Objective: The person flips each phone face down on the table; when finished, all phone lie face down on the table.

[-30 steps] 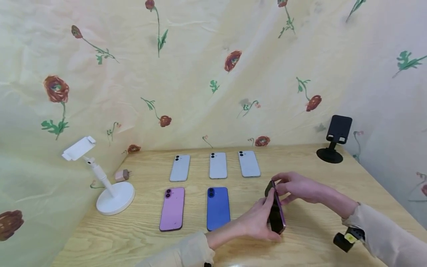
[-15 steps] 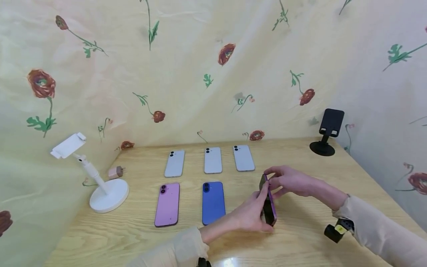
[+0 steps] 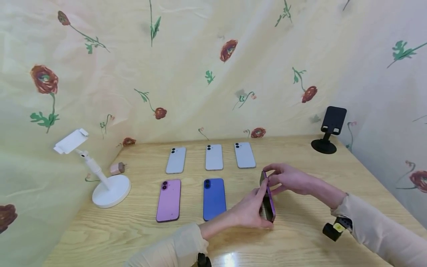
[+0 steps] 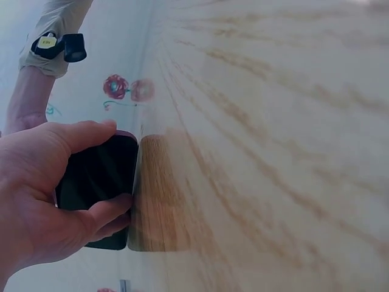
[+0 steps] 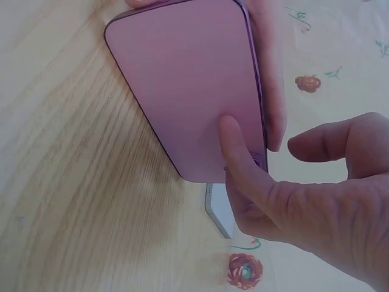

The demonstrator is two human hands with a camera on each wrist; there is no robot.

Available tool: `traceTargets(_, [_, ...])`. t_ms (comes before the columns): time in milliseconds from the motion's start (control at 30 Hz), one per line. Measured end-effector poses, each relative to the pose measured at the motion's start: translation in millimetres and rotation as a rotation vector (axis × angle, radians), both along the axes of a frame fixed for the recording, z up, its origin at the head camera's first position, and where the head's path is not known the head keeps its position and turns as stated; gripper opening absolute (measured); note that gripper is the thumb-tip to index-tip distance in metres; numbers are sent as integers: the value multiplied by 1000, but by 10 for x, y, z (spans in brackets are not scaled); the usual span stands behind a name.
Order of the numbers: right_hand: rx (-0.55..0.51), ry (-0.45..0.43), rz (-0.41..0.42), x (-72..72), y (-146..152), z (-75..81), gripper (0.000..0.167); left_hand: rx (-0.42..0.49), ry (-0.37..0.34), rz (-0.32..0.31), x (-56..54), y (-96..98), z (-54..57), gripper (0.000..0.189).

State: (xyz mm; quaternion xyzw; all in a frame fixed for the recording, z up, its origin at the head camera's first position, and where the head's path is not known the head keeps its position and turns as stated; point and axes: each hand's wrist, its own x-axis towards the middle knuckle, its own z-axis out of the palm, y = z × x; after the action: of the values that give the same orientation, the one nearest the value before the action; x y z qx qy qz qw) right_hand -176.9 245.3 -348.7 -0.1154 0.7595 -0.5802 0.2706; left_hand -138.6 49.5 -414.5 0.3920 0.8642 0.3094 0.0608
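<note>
A phone with a purple back and dark screen (image 3: 269, 208) stands on its long edge on the table, right of the blue phone (image 3: 214, 200). My left hand (image 3: 248, 211) grips it from the screen side, with thumb and fingers at its edges and over the dark screen (image 4: 100, 167). On the other side my right hand (image 3: 289, 179) holds the far end. In the right wrist view, a right fingertip lies on the purple back (image 5: 188, 91) near the cameras, which the hand partly covers. Another purple phone (image 3: 169, 200) lies face down at the left.
Three white phones (image 3: 214, 157) lie in a back row. A white phone stand (image 3: 111, 191) is at the left, beside a pink charger plug (image 3: 117, 168). A black stand (image 3: 324, 146) is at the back right. Floral cloth (image 3: 186, 74) hangs behind the wooden table (image 3: 110, 237).
The camera view has shifted slightly. Both hands keep hold of the upright purple phone, which looks a little more upright than a second ago.
</note>
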Motion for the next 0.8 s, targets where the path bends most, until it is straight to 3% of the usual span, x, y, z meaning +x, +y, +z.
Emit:
traceTargets(333, [-12,8,7,1,-19,-33,63,59,-133,-16,-27,-61,26,121])
traceTargets(533, [-26,12,7,-8,-31,-45,62,104,-175,-21,-26,-86,37,118])
traceTargets(800, [-34,15,1,-8,-62,-66,62,108,-229,25,-12,-115,38,119])
